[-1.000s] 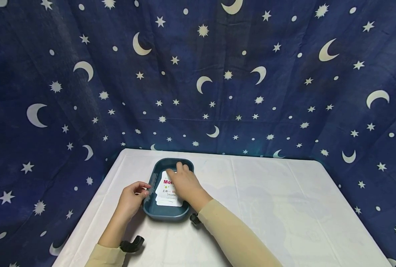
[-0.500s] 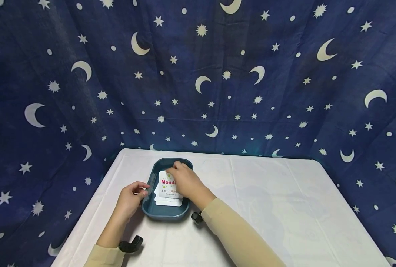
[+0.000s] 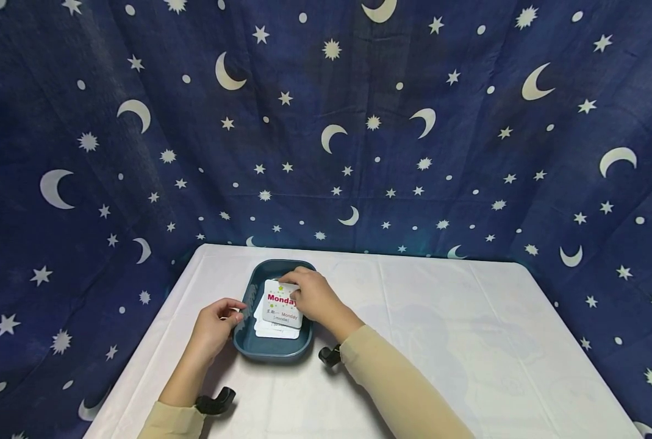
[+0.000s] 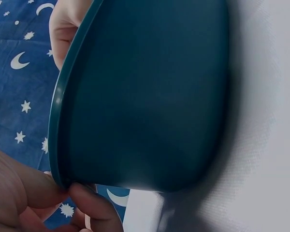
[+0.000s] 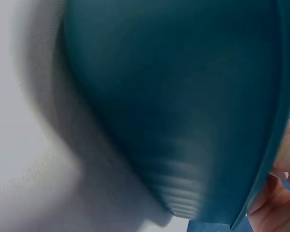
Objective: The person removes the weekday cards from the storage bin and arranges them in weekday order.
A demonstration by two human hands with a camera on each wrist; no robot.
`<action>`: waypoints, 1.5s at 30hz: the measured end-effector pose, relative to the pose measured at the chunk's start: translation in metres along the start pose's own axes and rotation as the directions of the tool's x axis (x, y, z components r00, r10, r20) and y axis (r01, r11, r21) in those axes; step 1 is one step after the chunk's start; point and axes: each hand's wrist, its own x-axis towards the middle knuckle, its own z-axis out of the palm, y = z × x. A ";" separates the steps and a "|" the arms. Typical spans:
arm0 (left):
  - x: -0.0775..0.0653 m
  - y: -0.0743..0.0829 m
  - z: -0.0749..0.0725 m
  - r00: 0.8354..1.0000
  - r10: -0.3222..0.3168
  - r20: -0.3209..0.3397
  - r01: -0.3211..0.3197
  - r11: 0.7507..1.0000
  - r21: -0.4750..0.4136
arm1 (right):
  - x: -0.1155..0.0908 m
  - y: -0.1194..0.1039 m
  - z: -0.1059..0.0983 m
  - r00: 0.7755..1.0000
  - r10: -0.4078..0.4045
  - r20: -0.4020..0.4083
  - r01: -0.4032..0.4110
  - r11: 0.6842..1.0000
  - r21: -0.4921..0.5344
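The dark teal plastic tray (image 3: pixel 271 353) stands on the white-covered table, left of the middle. My left hand (image 3: pixel 214 326) is at its left side; in the left wrist view the left thumb and fingers (image 4: pixel 99 208) pinch the rim at a corner. Over the tray, my right hand (image 3: pixel 319 297) pinches a white card (image 3: pixel 280 310) printed "Monday" by its upper right part. The card is slightly tilted and its right edge is partly behind the fingers. Beneath it lie several more white cards (image 3: pixel 275 333), fanned a little, mostly covered.
The white tablecloth (image 3: pixel 457 341) spreads to the right of the tray. A dark blue curtain (image 3: pixel 298 140) with moons and stars hangs behind the table and at both sides. Black camera mounts sit on both wrists, the right one (image 3: pixel 329 355) close to the tray.
My right hand has shifted slightly right, and more of the "Monday" card shows, turned a little from how it lay on the others. The left hand stays at the tray's side.
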 end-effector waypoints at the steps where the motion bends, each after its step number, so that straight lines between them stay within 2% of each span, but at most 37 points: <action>1: 0.000 0.000 0.000 1.000 0.001 0.002 -0.001 1.000 0.001 | 0.000 0.001 -0.001 1.000 0.010 -0.004 -0.010 1.000 0.027; 5: 0.000 0.000 -0.001 1.000 0.001 0.007 -0.001 1.000 0.001 | 0.001 0.005 -0.006 0.998 0.062 -0.007 -0.060 0.989 0.133; 10: 0.000 0.000 -0.001 1.000 -0.013 -0.003 0.013 1.000 0.010 | 0.002 0.012 -0.014 0.992 0.122 -0.032 -0.110 0.961 0.253; 16: -0.002 0.001 -0.001 0.999 -0.036 -0.018 0.036 0.999 -0.003 | 0.001 0.023 -0.023 0.982 0.178 -0.063 -0.147 0.929 0.339; 26: -0.001 0.002 0.000 0.999 -0.042 -0.014 0.042 0.999 -0.008 | -0.006 0.048 -0.044 0.970 0.224 -0.094 -0.164 0.890 0.426; 31: 0.000 0.002 0.001 0.999 -0.044 -0.008 0.044 0.999 -0.006 | -0.010 0.065 -0.054 0.967 0.239 -0.091 -0.177 0.883 0.434; 45: 0.003 -0.001 0.000 0.999 -0.048 -0.001 0.048 0.999 -0.003 | -0.027 0.111 -0.066 0.969 0.247 0.027 -0.231 0.855 0.465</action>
